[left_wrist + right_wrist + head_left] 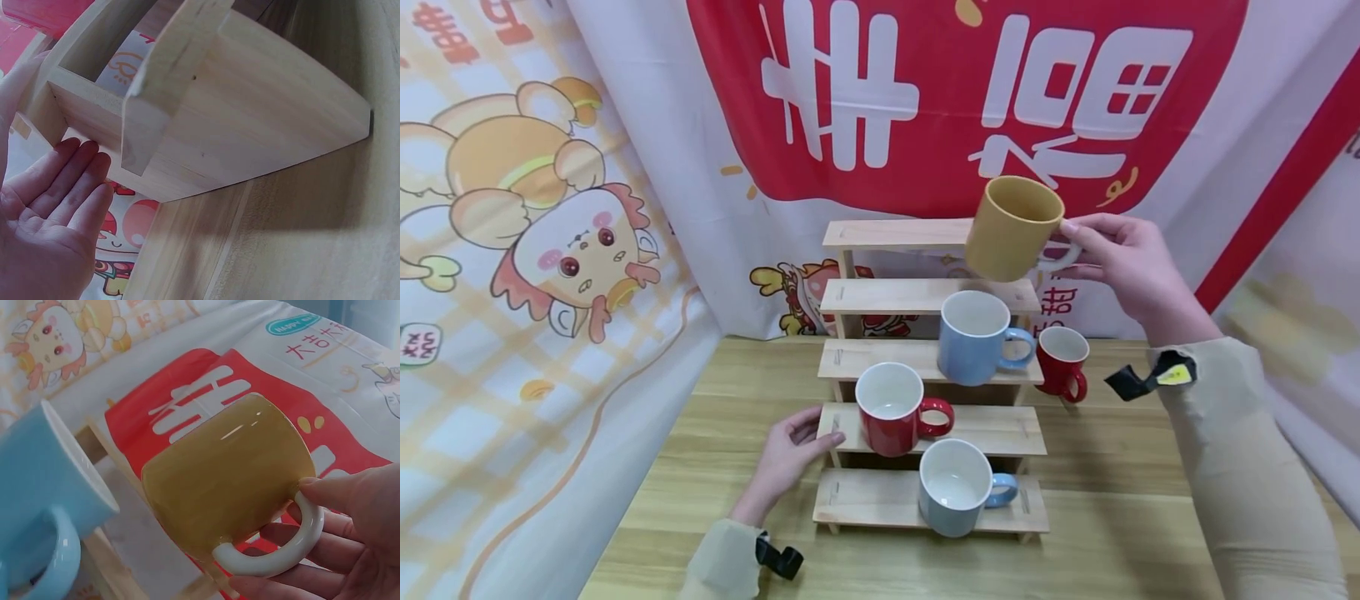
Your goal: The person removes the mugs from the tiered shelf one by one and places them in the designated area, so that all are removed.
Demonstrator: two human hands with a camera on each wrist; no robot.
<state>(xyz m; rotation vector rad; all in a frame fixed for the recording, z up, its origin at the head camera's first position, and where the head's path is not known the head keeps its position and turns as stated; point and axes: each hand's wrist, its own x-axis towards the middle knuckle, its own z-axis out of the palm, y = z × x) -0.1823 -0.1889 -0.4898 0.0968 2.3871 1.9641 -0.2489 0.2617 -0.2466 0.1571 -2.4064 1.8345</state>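
Backdrop (940, 50): printed white cloth with a large red panel and white characters is hung behind the wooden rack (865, 502).
Table (1120, 517): wood-grained; the five-tiered rack is stood on it.
Right hand (1138, 271): held above and beyond the rack's right end; the white handle of the yellow mug (1009, 237) is pinched, the thumb pressed at the joint with the body and the other fingers bent beneath and behind it.
Yellow mug: held by the rack's top tier, near its right end; whether the wood is touched cannot be told. Its mouth is turned upward, its base-to-mouth axis tilted slightly, the rim leaning right; its handle is pointed right.
Left hand (786, 458): placed at the rack's left end, the thumb laid on the second-lowest tier. Its four fingers (84, 181) are kept side by side, gently bent, well apart from the thumb; whether wood is met by their tips cannot be told.
Mugs on the rack: a grey-blue mug (955, 510) is set on the lowest tier, a red-and-white mug (889, 431) on the next, a light-blue mug (966, 352) on the middle one; all are upright, handles pointed right.
Second red mug (1056, 372): seen just right of the rack.
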